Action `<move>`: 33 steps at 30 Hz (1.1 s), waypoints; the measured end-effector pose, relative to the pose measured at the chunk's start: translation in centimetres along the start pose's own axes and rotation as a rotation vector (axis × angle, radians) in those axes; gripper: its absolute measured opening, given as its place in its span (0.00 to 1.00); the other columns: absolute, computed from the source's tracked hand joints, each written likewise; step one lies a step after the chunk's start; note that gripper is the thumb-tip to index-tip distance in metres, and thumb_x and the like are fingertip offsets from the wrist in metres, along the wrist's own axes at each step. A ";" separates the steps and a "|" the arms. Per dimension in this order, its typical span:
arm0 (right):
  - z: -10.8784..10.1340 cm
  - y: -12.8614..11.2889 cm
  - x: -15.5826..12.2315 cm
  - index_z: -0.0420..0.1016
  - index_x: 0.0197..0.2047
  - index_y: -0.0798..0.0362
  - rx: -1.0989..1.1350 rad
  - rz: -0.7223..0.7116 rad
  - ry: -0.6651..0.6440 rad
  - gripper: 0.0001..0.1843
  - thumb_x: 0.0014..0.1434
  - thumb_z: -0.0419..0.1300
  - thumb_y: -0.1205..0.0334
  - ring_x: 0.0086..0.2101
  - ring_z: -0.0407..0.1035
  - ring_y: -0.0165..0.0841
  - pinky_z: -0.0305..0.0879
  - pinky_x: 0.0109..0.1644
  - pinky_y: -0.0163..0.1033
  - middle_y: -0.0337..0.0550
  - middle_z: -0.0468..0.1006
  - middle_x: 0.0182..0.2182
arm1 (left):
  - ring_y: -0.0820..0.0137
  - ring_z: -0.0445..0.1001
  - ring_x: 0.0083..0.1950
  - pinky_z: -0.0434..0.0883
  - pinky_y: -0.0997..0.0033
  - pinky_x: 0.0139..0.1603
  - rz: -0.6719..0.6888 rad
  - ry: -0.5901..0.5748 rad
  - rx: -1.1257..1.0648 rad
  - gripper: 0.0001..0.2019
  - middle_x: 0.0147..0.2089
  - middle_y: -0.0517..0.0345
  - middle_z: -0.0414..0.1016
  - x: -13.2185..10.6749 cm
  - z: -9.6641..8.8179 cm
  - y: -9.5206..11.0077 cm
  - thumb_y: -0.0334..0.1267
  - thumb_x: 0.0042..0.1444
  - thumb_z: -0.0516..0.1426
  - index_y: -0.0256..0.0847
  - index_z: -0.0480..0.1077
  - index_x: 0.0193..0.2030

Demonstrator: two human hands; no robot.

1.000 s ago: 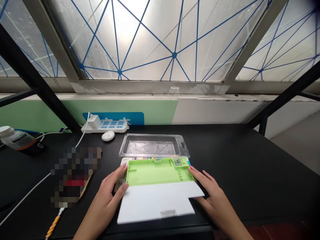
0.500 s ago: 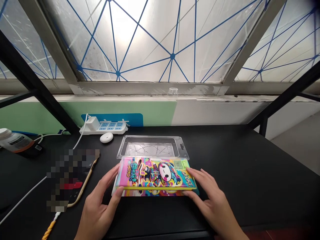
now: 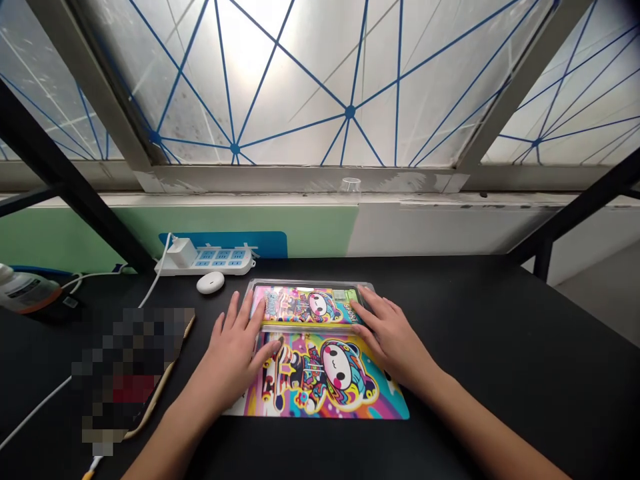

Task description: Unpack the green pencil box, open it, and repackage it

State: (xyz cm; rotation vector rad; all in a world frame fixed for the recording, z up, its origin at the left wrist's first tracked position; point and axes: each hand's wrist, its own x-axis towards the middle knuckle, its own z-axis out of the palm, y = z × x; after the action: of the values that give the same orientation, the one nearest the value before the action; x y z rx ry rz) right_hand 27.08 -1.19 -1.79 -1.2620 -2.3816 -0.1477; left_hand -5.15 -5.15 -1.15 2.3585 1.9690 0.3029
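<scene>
A colourful pencil case printed with a cartoon character lies in a clear plastic tray, with the tray's rim showing around it. Nearer to me is a flat printed card with the same character, its far part hidden by the tray. My left hand is spread at the left end of the tray, fingertips on the rim and the case's end, thumb over the card. At the right end, my right hand rests with stretched fingers against the case and tray, its thumb at the front edge.
A white power strip with a plugged-in charger stands by the wall, a white round case in front of it. A partly blurred phone with a cable lies left. A bottle is at the far left. Black frame bars slant at both sides.
The pencil case has moved away from me, off the card and into the clear tray. Both hands have moved forward with it, and the left fingers have spread.
</scene>
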 end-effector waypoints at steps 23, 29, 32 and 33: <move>-2.6 -4.2 -4.0 0.68 0.60 0.50 0.266 0.048 -0.386 0.26 0.66 0.54 0.43 0.55 0.66 0.49 0.62 0.58 0.57 0.57 0.71 0.58 | 0.50 0.43 0.77 0.48 0.40 0.72 0.119 -0.060 -0.029 0.32 0.77 0.48 0.46 5.4 -0.7 3.4 0.58 0.69 0.41 0.44 0.55 0.73; -1.8 -4.1 -3.8 0.66 0.37 0.49 0.140 0.147 -0.221 0.13 0.67 0.54 0.49 0.36 0.68 0.40 0.65 0.43 0.48 0.47 0.73 0.37 | 0.51 0.41 0.77 0.48 0.41 0.72 0.104 -0.081 -0.022 0.33 0.77 0.48 0.45 5.4 -1.0 3.6 0.58 0.69 0.40 0.44 0.54 0.74; -2.2 -4.7 -3.4 0.63 0.37 0.49 0.176 0.152 -0.236 0.14 0.67 0.53 0.47 0.33 0.68 0.37 0.64 0.38 0.44 0.44 0.73 0.34 | 0.50 0.41 0.77 0.48 0.41 0.72 0.107 -0.065 -0.027 0.32 0.77 0.49 0.45 5.5 -0.8 3.5 0.58 0.69 0.41 0.45 0.54 0.74; -2.6 -4.5 -3.1 0.63 0.37 0.49 0.183 0.180 -0.245 0.15 0.67 0.54 0.46 0.31 0.68 0.37 0.63 0.36 0.42 0.42 0.73 0.32 | 0.50 0.41 0.77 0.48 0.40 0.72 0.108 -0.058 -0.031 0.32 0.77 0.49 0.46 5.5 -0.7 3.4 0.58 0.69 0.41 0.45 0.55 0.73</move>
State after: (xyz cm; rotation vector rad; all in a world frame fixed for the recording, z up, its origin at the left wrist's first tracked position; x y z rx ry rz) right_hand 25.82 -6.86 -0.29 -1.4664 -2.3976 0.2895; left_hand -1.04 -0.49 0.79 2.4302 1.8027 0.2653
